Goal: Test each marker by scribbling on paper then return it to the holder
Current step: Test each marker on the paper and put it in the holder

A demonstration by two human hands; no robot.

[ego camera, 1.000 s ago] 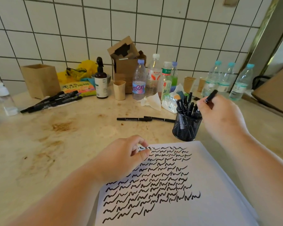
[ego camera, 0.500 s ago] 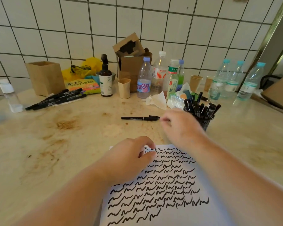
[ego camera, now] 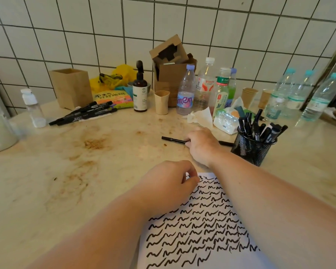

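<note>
A second ago the right hand (ego camera: 201, 145) was up at the mesh holder (ego camera: 253, 150) with a marker in its fingers; half a second ago it had left the holder and was crossing toward the centre of the frame; now it lies over the loose marker (ego camera: 174, 140) on the countertop (ego camera: 66, 171), just left of the holder. That reads as one marker returned and the next being collected. The hand covers the near end of the marker, whose far end pokes out to the left; the fingers curl down onto the barrel, but the fingertips are hidden behind the knuckles, so whether they have closed on it or only touch it cannot be told. A second dark pen end (ego camera: 226, 143) shows between the hand and the holder. The left hand (ego camera: 171, 183) has not shifted: it rests at the top left corner of the paper (ego camera: 202, 230), fingers loosely curled with the tips down on the sheet, holding nothing and seemingly pinning it in place. The paper, at lower centre, is already covered with rows of black scribbles, with bare space left only along its bottom edge, so the testing looks well advanced. The holder at middle right stands full of upright markers, while a separate bunch of markers (ego camera: 83, 114) lies at upper left beside a wooden box (ego camera: 71, 88). The likely next step is to lift this marker, uncap it and scribble.
</note>
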